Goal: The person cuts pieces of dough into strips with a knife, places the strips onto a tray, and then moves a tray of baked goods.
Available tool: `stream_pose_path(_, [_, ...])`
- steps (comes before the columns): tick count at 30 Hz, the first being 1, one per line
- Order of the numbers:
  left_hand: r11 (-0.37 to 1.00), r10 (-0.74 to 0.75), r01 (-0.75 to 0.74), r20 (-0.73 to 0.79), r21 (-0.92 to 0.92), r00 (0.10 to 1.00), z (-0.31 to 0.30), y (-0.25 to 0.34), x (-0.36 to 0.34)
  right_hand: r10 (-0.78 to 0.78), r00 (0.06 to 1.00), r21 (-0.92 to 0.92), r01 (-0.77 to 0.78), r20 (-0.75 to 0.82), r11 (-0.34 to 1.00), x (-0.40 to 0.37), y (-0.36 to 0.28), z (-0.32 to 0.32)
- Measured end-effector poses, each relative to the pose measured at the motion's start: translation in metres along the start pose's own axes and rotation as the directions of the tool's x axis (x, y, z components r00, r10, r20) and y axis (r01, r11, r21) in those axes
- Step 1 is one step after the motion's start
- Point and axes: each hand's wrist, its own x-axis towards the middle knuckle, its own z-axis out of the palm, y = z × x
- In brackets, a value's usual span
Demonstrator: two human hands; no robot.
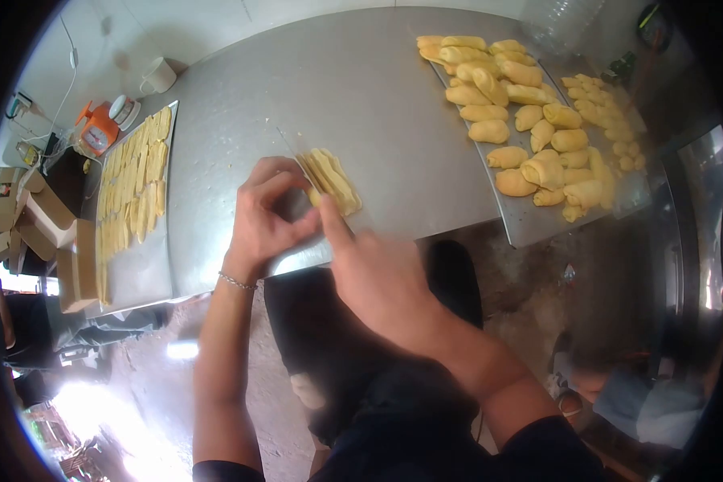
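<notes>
My left hand is curled at the near edge of the steel table, fingers bent around the near end of a small stack of yellow dough strips. My right hand reaches in from the right, its index finger stretched onto the same end of the strips. A thin blade-like edge shows just beyond my left fingers. Both hands touch the dough; the grip itself is partly hidden.
A tray of flat yellow strips lies at the left. A tray heaped with rolled yellow pastries sits at the right. A white cup and an orange scale stand at the far left. Cardboard boxes are off the table's left.
</notes>
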Motion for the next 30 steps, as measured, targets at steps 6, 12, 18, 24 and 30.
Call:
stream_pose_path(6, [1.000, -0.016, 0.017, -0.008, 0.011, 1.000, 0.000, 0.001, -0.002, -0.050, 0.998, -0.030, 0.050, -0.029, 0.998, 0.013, 0.000, 0.003])
stream_pose_path(12, [0.998, -0.033, 0.033, -0.003, -0.049, 0.999, -0.001, -0.001, -0.003, 0.041, 0.998, -0.154, -0.035, 0.040, 0.987, -0.045, -0.012, -0.011])
stream_pose_path(18, [1.000, 0.009, -0.009, -0.008, -0.003, 1.000, 0.000, -0.001, 0.000, -0.021, 0.999, -0.117, 0.015, -0.049, 0.993, 0.002, -0.005, 0.013])
stream_pose_path(24, [1.000, 0.014, -0.014, -0.036, -0.003, 0.999, 0.002, -0.005, -0.003, -0.043, 0.997, -0.116, 0.035, -0.071, 0.993, -0.002, -0.004, 0.011])
stream_pose_path(30, [1.000, 0.019, -0.019, -0.024, -0.006, 1.000, 0.001, -0.009, -0.002, 0.026, 0.994, -0.155, -0.010, 0.105, 0.988, -0.039, -0.011, -0.019])
